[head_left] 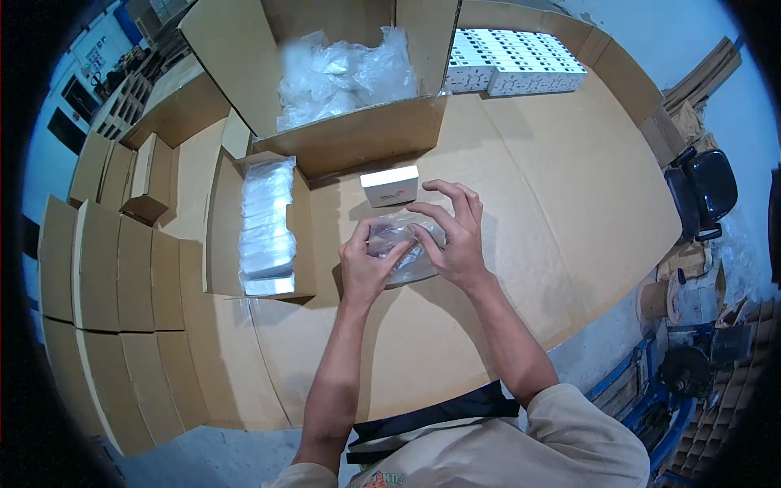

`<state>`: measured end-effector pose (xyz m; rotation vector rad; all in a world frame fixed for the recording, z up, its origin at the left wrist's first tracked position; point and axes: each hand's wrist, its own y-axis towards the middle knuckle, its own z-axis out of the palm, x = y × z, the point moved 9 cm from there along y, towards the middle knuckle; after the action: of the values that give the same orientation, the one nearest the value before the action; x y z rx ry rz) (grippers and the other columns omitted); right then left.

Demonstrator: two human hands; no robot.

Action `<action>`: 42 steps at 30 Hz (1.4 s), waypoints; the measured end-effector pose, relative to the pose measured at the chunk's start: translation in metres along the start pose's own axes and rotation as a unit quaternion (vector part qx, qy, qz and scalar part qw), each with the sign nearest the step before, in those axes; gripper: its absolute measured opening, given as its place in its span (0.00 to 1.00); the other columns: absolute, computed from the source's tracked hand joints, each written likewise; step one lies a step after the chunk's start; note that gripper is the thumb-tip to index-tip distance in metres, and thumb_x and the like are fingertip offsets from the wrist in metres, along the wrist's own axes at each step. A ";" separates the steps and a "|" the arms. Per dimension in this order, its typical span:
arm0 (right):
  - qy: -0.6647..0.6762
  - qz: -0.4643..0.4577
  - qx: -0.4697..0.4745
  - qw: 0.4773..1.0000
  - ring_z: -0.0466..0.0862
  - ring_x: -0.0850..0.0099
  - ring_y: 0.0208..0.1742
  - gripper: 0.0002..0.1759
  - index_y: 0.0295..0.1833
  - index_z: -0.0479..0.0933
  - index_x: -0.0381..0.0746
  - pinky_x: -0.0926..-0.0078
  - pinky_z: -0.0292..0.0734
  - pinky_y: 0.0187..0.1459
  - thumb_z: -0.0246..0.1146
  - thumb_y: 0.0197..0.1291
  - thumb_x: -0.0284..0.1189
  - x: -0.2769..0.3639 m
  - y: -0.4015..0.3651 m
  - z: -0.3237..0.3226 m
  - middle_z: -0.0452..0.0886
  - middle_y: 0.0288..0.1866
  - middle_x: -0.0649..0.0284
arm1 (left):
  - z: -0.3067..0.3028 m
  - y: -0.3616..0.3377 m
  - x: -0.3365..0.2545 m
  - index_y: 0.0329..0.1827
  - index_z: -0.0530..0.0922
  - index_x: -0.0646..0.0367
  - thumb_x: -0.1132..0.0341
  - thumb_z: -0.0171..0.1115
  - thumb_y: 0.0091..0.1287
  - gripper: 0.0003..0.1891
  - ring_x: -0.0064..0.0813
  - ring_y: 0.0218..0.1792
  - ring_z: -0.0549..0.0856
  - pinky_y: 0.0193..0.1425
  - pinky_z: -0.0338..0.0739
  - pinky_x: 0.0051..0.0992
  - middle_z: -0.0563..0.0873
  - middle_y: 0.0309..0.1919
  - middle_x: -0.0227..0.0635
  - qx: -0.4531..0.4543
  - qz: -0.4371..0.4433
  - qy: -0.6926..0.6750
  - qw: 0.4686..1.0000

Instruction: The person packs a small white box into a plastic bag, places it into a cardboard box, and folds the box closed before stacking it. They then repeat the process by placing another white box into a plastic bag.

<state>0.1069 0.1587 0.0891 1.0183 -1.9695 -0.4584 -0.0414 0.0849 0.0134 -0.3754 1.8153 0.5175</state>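
Observation:
A clear, crinkled plastic bag point(417, 266) is between my two hands, just above the cardboard-covered table. My left hand point(364, 264) is closed on the bag's left side, thumb across the front. On the opposite side, my right hand point(460, 248) pinches the plastic with its thumb and a finger, while the other fingers curl up above it. I cannot make out whether anything is inside the bag. Just beyond my hands, a small white box point(390, 187) with a small red and dark print rests on the table, apart from my fingers.
Left of my hands stands an open carton point(303, 244) with a row of plastic-wrapped white boxes point(267, 224). A large carton point(366, 134) behind it holds loose plastic bags point(346, 77). Stacked white boxes point(537, 80) sit at the back right. Brown cartons point(98, 260) line the left edge.

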 end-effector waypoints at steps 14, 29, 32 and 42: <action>0.013 -0.006 0.028 0.999 0.75 0.60 0.63 0.12 0.43 0.84 0.44 0.55 0.64 0.65 0.76 0.53 0.26 -0.002 -0.003 0.003 0.82 0.55 0.66 | -0.008 0.003 0.000 0.47 0.81 0.63 0.68 0.83 0.57 0.20 0.31 0.41 0.93 0.43 0.87 0.31 0.92 0.38 0.42 -0.043 0.009 0.024 0.999; 0.043 -0.004 0.275 0.961 0.87 0.55 0.50 0.18 0.52 0.85 0.40 0.58 0.80 0.54 0.74 0.57 0.33 0.016 0.016 0.031 0.89 0.48 0.56 | 0.000 0.004 -0.009 0.56 0.82 0.61 0.72 0.81 0.56 0.24 0.25 0.44 0.90 0.48 0.86 0.29 0.92 0.43 0.38 0.028 0.028 -0.010 0.999; 0.067 -0.023 0.244 0.967 0.88 0.50 0.50 0.17 0.53 0.84 0.37 0.54 0.82 0.54 0.72 0.60 0.32 0.024 0.023 0.024 0.89 0.49 0.53 | 0.000 0.004 -0.015 0.61 0.80 0.61 0.75 0.78 0.58 0.26 0.22 0.47 0.88 0.51 0.85 0.27 0.90 0.48 0.37 0.042 0.039 -0.025 0.998; 0.095 0.005 0.259 0.961 0.88 0.49 0.42 0.06 0.45 0.82 0.40 0.51 0.82 0.46 0.67 0.62 0.27 0.021 0.032 0.036 0.88 0.37 0.51 | 0.001 0.006 -0.004 0.50 0.86 0.65 0.64 0.85 0.54 0.23 0.31 0.39 0.92 0.44 0.85 0.33 0.93 0.37 0.44 0.079 -0.019 0.065 0.995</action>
<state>0.0558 0.1589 0.0996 1.3146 -1.9577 0.1754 -0.0425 0.0903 0.0175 -0.3403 1.9564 0.3268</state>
